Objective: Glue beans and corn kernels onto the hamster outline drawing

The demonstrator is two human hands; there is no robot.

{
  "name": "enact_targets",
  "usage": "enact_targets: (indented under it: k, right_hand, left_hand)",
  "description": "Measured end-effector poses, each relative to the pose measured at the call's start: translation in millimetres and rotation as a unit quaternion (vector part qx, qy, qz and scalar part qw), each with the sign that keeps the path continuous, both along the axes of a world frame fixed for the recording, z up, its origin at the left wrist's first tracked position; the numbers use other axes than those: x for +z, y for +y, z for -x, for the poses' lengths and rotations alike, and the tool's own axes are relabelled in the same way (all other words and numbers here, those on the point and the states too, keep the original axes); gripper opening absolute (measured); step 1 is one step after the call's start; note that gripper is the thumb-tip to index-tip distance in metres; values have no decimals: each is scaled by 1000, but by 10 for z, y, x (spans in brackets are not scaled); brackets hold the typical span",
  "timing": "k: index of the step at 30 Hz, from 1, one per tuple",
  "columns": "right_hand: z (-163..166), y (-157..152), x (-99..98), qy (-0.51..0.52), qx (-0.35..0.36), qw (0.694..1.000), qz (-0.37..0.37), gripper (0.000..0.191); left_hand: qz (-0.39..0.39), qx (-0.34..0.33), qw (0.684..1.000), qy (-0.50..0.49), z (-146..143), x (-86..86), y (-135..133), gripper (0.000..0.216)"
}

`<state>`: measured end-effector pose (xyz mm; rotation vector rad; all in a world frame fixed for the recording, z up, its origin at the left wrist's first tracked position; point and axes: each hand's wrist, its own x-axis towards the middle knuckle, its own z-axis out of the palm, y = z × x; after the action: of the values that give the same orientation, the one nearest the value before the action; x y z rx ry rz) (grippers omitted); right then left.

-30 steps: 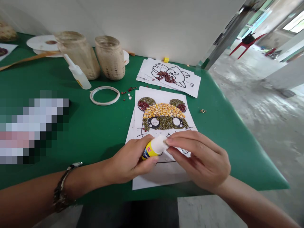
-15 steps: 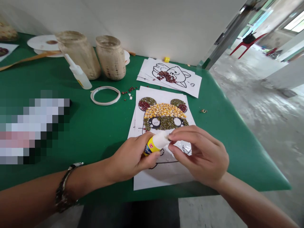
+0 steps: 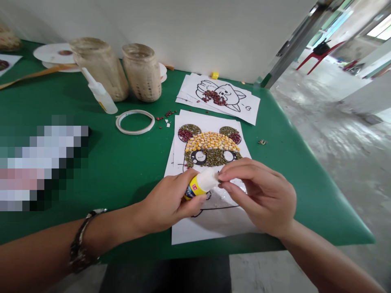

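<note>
My left hand [image 3: 172, 199] is wrapped round a white glue bottle [image 3: 204, 182] with a yellow and blue label, tilted so its tip points right. At that tip, my right hand [image 3: 259, 191] pinches thumb and forefinger together; a tiny dark bit shows there, too small to name. Beneath both hands lies a drawing sheet [image 3: 186, 232] of an animal. Yellow corn kernels [image 3: 214, 141] cover its forehead, green beans [image 3: 214, 158] fill the band around the eyes, and red beans [image 3: 185, 135] sit in the ears. Wet, shiny glue [image 3: 224, 196] shows on the body, partly hidden by my right hand.
Behind the sheet lies another drawing [image 3: 241, 99] with red beans on it. A tape roll [image 3: 135, 122], a clear squeeze bottle [image 3: 102, 97] and two cloudy jars [image 3: 143, 73] stand to the left. A blurred-out flat object [image 3: 45, 158] lies at far left. The green table [image 3: 305, 195] ends at right.
My right hand has shifted slightly right, and its fingertips are a little farther from the bottle's tip. My left hand and the bottle stay almost still.
</note>
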<state>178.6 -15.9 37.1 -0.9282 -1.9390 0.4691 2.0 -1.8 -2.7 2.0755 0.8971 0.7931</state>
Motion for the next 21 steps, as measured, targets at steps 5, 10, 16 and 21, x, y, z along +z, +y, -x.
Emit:
enact_targets:
  k: [5,10,16,21]
  right_hand:
    - [-11,2,-18,12,8,1000,16,12]
    - [-5,12,-11,-1,9,1000,8,12]
    - [-19,5,-1,31,40,998,31,9]
    - [-45,132,-108,-6,-30,999,36,8]
  left_hand:
    - [13,-3,1000,2,4,3,3,9]
    - [24,-3,1000,6,-8,1,11,11]
    - [52,23,998,-27,22,27,42,12]
    - [128,118,975,-139,63,69,178,17]
